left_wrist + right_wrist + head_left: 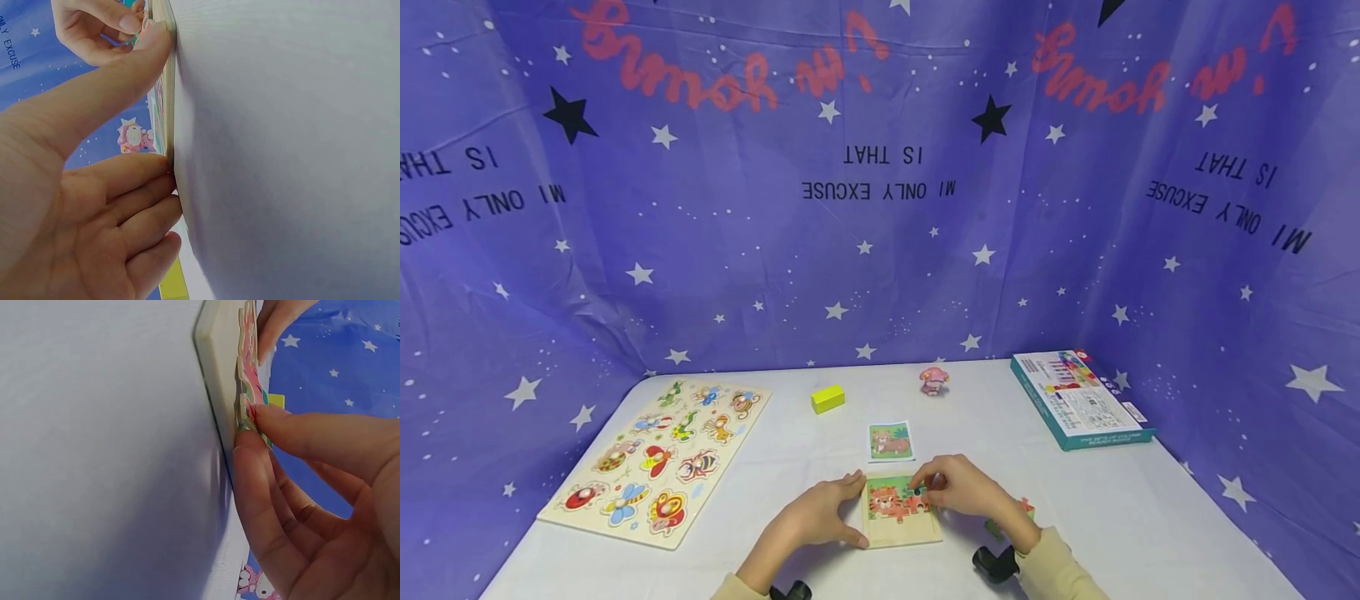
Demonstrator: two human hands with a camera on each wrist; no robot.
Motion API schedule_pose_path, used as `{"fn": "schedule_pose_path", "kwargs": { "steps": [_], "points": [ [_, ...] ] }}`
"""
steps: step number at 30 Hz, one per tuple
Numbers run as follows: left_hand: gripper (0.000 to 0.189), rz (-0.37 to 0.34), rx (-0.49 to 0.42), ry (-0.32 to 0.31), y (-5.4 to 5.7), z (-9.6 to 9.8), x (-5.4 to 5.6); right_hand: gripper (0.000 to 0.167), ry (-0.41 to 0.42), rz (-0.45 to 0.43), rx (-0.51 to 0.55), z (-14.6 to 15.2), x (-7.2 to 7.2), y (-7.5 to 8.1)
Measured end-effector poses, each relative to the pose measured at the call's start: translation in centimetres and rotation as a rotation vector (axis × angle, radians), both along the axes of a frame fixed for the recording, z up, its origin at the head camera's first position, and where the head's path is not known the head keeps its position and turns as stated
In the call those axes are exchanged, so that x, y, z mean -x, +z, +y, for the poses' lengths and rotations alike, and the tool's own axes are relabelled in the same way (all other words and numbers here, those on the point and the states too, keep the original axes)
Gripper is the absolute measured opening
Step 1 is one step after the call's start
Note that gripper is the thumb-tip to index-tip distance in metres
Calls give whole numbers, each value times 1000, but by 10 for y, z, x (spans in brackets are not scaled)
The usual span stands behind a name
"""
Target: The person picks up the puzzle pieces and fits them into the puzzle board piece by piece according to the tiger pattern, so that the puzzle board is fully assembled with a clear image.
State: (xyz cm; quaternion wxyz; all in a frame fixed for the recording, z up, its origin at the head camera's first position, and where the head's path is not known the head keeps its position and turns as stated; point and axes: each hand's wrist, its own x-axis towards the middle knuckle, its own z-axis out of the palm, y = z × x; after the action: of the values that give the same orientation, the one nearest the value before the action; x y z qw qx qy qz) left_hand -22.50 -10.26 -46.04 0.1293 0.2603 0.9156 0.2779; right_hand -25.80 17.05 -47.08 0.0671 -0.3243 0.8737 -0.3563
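Pinching puzzle piece (250, 411) in right hand (958, 485), at right side of wooden board (901, 536).
Touching board's left edge with spread left hand (822, 512). Expect piece light, stiff, perhaps fragile at tabs; best taken by opposite edges.

An orange-red and green tiger jigsaw (885, 502) colours a square, pale wooden tray (910, 535) against a white cloth-covered bench (790, 446); a rectangular yellow block (828, 399), small pink figurine (934, 382) and flat teal-sided cardboard box (1075, 404) stand out before a violet-blue fabric backdrop (790, 250) patterned with white and black stars.
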Motion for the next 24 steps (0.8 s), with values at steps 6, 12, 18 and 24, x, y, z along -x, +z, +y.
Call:
{"fn": "schedule_pose_path", "kwargs": {
  "steps": [6,12,18,24],
  "points": [
    [92,-1,-1,4,0,0,0,19,28,36,8,0,0,-2],
    [92,1,0,1,0,0,1,20,30,24,11,-1,0,-2],
    [93,3,4,0,0,0,1,21,26,28,-11,-1,0,1],
    [93,3,4,1,-1,0,1,20,37,28,-44,1,-1,3]
  ]
}}
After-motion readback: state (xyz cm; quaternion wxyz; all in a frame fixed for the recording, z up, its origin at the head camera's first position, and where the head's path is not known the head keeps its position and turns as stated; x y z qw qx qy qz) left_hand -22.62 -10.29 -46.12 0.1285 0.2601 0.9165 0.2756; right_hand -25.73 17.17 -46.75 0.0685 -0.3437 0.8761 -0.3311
